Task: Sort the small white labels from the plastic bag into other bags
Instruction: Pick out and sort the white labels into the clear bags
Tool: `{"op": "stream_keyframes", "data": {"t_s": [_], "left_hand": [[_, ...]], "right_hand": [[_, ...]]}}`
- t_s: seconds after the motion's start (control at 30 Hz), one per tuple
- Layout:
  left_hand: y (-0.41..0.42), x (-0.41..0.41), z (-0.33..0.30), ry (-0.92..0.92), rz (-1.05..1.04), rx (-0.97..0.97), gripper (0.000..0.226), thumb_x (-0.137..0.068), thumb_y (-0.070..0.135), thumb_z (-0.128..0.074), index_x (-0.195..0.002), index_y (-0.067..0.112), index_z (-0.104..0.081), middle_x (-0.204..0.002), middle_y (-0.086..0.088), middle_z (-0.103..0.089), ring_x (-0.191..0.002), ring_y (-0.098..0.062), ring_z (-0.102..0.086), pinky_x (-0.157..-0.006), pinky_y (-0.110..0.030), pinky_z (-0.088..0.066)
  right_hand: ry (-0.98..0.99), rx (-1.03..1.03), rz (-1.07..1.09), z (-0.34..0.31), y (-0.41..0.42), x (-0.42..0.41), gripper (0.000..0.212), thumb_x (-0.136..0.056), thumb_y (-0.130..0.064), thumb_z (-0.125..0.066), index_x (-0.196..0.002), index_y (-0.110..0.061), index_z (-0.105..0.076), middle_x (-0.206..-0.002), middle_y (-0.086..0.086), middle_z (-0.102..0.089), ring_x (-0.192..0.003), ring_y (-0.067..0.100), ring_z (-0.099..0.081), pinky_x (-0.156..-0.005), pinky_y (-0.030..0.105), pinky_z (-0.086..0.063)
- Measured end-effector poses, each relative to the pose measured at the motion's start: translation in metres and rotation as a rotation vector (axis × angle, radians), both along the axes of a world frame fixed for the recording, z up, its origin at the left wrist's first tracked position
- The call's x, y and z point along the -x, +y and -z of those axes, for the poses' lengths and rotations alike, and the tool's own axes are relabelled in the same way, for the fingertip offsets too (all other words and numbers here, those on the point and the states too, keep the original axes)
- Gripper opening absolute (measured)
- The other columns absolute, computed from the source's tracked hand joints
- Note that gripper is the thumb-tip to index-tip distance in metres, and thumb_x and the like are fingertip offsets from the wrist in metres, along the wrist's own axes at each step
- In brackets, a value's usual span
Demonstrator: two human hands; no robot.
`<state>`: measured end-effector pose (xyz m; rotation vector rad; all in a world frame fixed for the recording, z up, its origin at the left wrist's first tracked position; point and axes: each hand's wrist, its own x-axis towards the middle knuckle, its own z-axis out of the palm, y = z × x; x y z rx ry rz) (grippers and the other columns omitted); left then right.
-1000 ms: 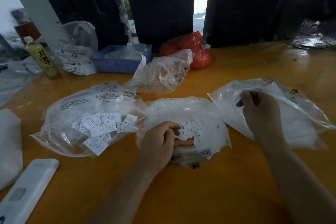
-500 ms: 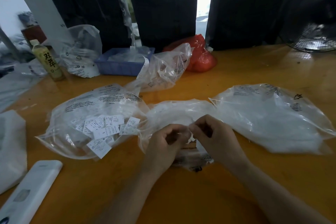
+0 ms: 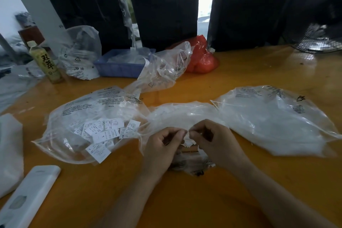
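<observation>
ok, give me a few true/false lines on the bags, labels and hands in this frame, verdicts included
1. Both hands meet at the middle bag. True: left hand and right hand pinch together there.
2. The left bag holds no labels. False: white labels show through it.
3. The green bottle lies on its side. False: it stands upright at far left.
4. A red bag sits behind the clear bags. True.
5. The right hand rests inside the right bag. False: it is at the middle bag.
</observation>
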<state>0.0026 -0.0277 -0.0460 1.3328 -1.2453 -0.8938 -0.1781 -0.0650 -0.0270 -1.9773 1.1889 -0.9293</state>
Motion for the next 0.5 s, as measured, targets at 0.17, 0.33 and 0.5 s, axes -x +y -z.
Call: {"op": "stream_keyframes", "data": {"t_s": [0.17, 0.33, 0.5], "left_hand": [[0.0004, -0.0010, 0.0011, 0.014, 0.043, 0.000, 0.010, -0.098, 0.040, -0.071, -0.096, 0.038, -0.080, -0.083, 0.006, -0.077, -0.077, -0.010, -0.073, -0.070, -0.022, -0.059], [-0.0010, -0.0026, 0.0016, 0.082, 0.024, 0.016, 0.006, -0.093, 0.038, -0.076, -0.098, 0.040, -0.079, -0.089, 0.005, -0.079, -0.083, -0.013, -0.077, -0.073, -0.024, -0.062], [-0.0023, -0.0036, 0.0028, 0.170, 0.036, -0.053, 0.010, -0.093, 0.025, -0.079, -0.096, 0.035, -0.078, -0.095, 0.001, -0.081, -0.089, -0.017, -0.079, -0.071, -0.024, -0.061]], "right_hand": [[-0.012, -0.015, 0.026, -0.0042, 0.0012, 0.0013, 0.010, -0.098, -0.037, -0.064, -0.090, -0.031, -0.065, -0.078, -0.015, -0.069, -0.069, 0.000, -0.062, -0.061, 0.017, -0.048], [0.066, -0.007, 0.000, -0.0050, 0.0022, -0.0010, 0.018, -0.099, -0.039, -0.063, -0.090, -0.023, -0.068, -0.071, -0.007, -0.066, -0.058, 0.004, -0.056, -0.053, 0.021, -0.043], [0.089, 0.009, 0.014, -0.0029, 0.0012, -0.0002, 0.007, -0.098, -0.031, -0.066, -0.098, -0.026, -0.071, -0.078, -0.018, -0.066, -0.072, -0.007, -0.061, -0.060, 0.012, -0.045]]}}
